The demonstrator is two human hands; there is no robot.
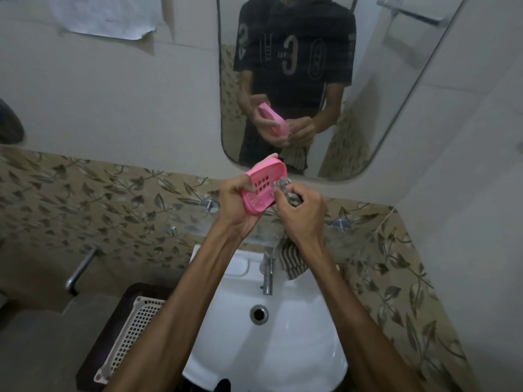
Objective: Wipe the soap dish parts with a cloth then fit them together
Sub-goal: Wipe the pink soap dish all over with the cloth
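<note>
My left hand (pixel 236 206) grips a pink soap dish (pixel 261 186) with a slotted inner tray, tilted up above the sink in front of the mirror. My right hand (pixel 301 213) holds a striped cloth (pixel 291 263) bunched in its fingers and presses it against the dish's right edge. The rest of the cloth hangs down below my right wrist over the tap. I cannot tell whether the pink piece is one part or two parts fitted together.
A white sink (pixel 266 343) with a chrome tap (pixel 267 275) lies below my arms. A white plastic basket (pixel 130 332) sits on a dark surface to the left. A wall mirror (pixel 396 80) hangs ahead. A chrome wall tap (pixel 80 268) sticks out at the left.
</note>
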